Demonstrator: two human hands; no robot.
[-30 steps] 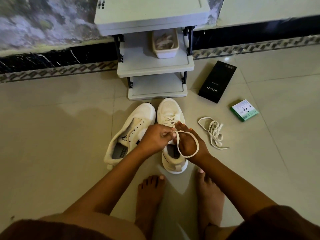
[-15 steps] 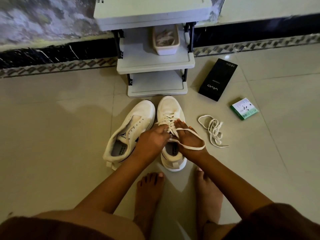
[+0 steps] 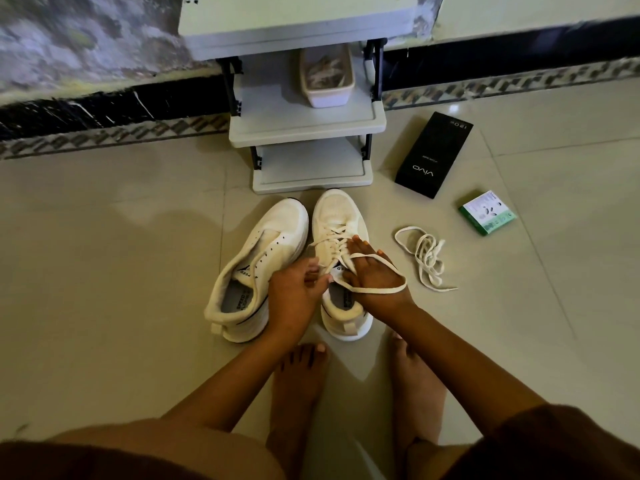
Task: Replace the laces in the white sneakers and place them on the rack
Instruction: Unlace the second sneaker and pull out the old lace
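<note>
Between the earlier frame and this one, the lace [image 3: 372, 289] loop that had stood up round my right hand [image 3: 375, 275] dropped flat across its back, and both hands sank onto the right sneaker [image 3: 341, 216]. My right hand lay with fingers straight and together, pressed on the crossed lacing. My left hand [image 3: 294, 289] pinched the lace end just beside the tongue. Step in hand, as I judged it: finishing or tying the lace on the right sneaker. The left sneaker [image 3: 277, 233], touching it on the left, showed bare eyelets, so its lacing was not yet done. A loose lace [image 3: 427, 258] lay on the floor to the right, well apart from both shoes. Next move, by my reckoning: draw the loop off my hand and snug it without slackening the crossings. The rack [image 3: 304, 131] stood just beyond the toes, a tub [image 3: 327, 95] on its middle shelf. Legible writing: "vivo" on the black box [image 3: 434, 154]; "SPEED" on the insoles and on the left tongue. Print on the green box [image 3: 486, 213] was too small to read.
</note>
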